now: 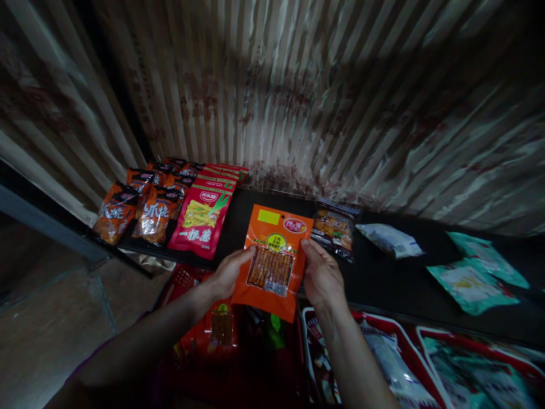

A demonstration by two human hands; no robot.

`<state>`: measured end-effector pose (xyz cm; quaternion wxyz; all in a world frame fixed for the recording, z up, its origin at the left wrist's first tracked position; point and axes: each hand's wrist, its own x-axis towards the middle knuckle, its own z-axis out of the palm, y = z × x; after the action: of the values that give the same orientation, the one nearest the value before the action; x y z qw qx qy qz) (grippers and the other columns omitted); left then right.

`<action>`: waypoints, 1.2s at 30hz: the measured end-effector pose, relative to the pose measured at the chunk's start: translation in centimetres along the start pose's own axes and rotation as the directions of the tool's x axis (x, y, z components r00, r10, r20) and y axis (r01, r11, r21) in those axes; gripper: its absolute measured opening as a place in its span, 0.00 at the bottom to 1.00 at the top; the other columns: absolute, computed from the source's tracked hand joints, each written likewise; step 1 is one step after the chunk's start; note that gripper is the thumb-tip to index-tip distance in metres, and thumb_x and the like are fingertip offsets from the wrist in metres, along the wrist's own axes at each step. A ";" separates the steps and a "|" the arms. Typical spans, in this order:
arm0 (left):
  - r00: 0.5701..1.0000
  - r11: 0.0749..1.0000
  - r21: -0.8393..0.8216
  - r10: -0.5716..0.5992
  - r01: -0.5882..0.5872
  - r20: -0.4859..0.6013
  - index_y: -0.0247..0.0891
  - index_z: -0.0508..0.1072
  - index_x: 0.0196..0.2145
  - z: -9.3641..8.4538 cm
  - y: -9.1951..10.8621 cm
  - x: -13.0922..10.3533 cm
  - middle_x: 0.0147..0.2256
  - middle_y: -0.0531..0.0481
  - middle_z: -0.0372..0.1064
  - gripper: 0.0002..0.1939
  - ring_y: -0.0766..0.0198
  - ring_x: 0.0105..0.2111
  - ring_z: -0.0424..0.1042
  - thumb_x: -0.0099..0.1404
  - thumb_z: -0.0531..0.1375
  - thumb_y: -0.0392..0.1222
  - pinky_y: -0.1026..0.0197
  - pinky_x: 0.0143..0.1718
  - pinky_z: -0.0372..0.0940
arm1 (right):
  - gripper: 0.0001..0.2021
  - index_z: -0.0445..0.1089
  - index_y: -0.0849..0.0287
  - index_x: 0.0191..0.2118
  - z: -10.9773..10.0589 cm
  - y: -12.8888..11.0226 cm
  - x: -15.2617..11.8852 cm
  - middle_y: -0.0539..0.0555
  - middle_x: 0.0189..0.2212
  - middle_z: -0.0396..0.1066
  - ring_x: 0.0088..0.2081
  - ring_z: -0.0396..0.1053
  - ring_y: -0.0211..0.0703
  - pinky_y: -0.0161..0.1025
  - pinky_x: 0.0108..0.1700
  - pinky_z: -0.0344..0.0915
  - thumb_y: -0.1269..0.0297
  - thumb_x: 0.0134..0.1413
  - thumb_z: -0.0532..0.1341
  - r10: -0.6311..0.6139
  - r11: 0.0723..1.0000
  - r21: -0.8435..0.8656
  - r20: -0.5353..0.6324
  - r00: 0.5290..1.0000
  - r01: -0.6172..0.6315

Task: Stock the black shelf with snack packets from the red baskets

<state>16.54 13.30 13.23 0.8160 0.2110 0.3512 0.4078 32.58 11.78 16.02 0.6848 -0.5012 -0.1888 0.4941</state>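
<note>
A person's two hands hold up a flat orange plastic snack packet (272, 264) with a clear window of brown sticks, the left hand (230, 274) gripping one side edge and the right hand (324, 275) the other, above the front edge of a long black shelf (366, 278). Behind it on the shelf lies a dark brown-and-black packet (334, 227), with glossy red packets (204, 213) and orange-and-black packets (155, 215) to the left, and a white-and-blue packet (390, 240) and mint-green packets (472, 284) to the right. Below sit filled red baskets (402, 332); pleated, printed beige sheeting (272, 85) hangs behind.
</note>
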 end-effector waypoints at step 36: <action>0.964 0.964 0.008 0.267 -0.267 -0.008 0.35 0.74 0.30 -0.1 2.4 0.5 0.30 0.49 0.75 0.10 0.62 0.33 0.73 0.46 0.66 0.37 0.60 0.40 0.64 | 0.16 0.74 0.59 0.29 0.8 0.3 -0.7 0.50 0.23 0.76 0.24 0.73 0.40 0.34 0.27 0.71 0.65 0.26 0.73 0.120 0.993 0.004 -0.003 0.993 -0.120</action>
<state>15.38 15.10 14.49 0.7512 0.2576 0.3247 0.5138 31.53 11.55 16.31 0.6551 -0.5111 -0.1565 0.5340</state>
